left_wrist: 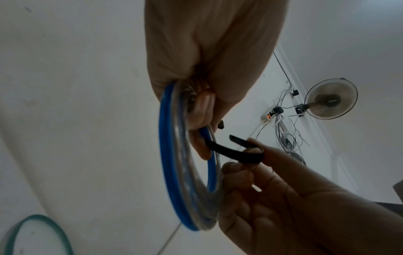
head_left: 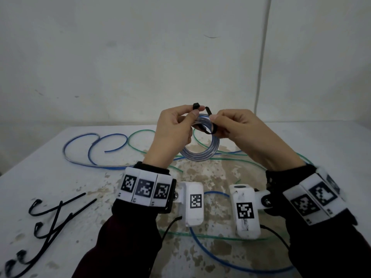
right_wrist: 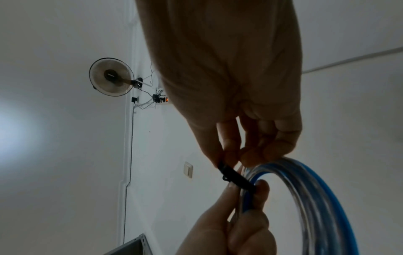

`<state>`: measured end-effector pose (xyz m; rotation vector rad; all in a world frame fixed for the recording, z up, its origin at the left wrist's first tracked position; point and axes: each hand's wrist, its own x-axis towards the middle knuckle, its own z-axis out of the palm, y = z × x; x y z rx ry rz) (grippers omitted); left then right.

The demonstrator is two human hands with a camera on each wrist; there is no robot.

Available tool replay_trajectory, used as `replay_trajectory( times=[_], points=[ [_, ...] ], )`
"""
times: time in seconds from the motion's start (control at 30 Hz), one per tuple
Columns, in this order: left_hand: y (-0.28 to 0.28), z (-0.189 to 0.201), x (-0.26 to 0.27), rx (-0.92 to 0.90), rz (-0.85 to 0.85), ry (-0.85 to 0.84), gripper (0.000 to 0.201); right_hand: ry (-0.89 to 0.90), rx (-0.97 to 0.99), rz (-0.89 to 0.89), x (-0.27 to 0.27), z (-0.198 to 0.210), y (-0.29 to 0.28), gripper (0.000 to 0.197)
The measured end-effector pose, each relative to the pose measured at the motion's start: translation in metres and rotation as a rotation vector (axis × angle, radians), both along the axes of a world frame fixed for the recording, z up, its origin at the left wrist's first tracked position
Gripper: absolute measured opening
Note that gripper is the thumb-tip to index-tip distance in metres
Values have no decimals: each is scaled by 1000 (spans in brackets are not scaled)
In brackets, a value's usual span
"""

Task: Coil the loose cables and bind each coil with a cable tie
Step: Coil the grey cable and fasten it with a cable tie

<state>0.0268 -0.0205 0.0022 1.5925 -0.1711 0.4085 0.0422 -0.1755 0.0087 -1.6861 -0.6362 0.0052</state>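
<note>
A coil of clear and blue cable hangs in the air above the table, held at its top. My left hand pinches the coil's top strands, and the black cable tie's square head sticks up above its fingers. My right hand pinches the tie's strap. The strap loops under the coil's strands, its tip a short gap from the head. The left wrist view shows the coil edge-on with the cable tie through it. In the right wrist view the cable tie crosses the coil.
Loose blue cable and green cable lie spread over the stained white table; another blue length curves near the front. Several spare black cable ties lie at the front left. A white wall stands behind.
</note>
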Motion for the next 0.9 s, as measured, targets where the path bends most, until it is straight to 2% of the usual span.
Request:
replay_trajectory(
  times=[0.13, 0.4, 0.57, 0.9],
  points=[
    [-1, -1, 1, 63, 8, -23, 20, 19, -55, 3, -1, 1, -4, 29],
    [-3, -2, 2, 186, 43, -61, 21, 33, -38, -4, 0, -1, -2, 30],
    [-5, 3, -3, 341, 65, -129, 18, 48, -114, 21, -2, 0, -4, 29],
    [-6, 5, -7, 348, 74, -125, 20, 92, -112, 11, -2, 2, -3, 33]
  ],
)
